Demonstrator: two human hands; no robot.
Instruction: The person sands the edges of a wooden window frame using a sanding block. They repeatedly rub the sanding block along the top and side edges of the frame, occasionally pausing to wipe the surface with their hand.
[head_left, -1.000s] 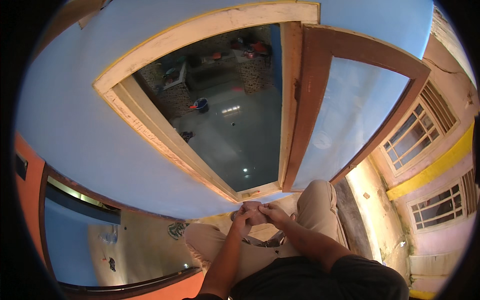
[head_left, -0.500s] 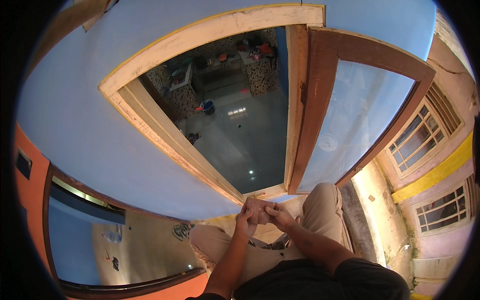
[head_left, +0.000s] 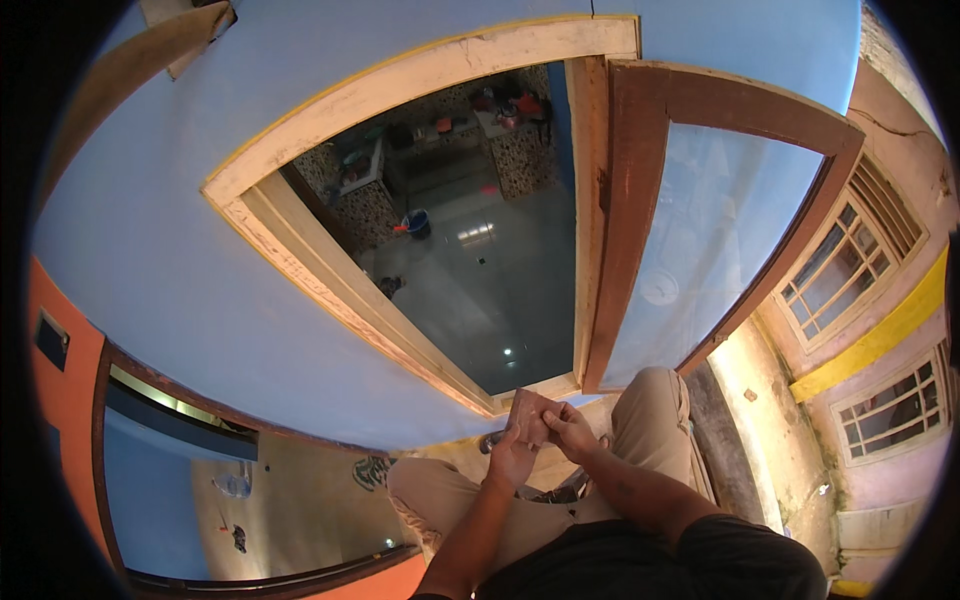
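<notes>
My left hand (head_left: 510, 464) and my right hand (head_left: 572, 434) hold a small reddish-brown sheet (head_left: 530, 414) between them, above my lap. It is flat, stiff-looking and roughly rectangular; what it is made of I cannot tell. The left fingers and thumb pinch its lower left side. On its right side the right thumb presses against the face, with the fingers curled behind and partly hidden. A small dark rounded thing (head_left: 489, 442) shows just left of the sheet, apart from the hands as far as I can see.
Ahead is a pale wooden frame (head_left: 350, 318) in a blue wall (head_left: 150, 250), with a brown-framed glass panel (head_left: 735, 220) swung outward at right. Beyond the opening, a blue bucket (head_left: 417, 225) stands on a shiny floor. My bent knees flank the hands. An orange-edged opening lies at lower left.
The sheet has been turned and tilted more upright between my hands. My hands have shifted slightly right, and the dark rounded thing beside them has come into sight. The whole view has moved a little.
</notes>
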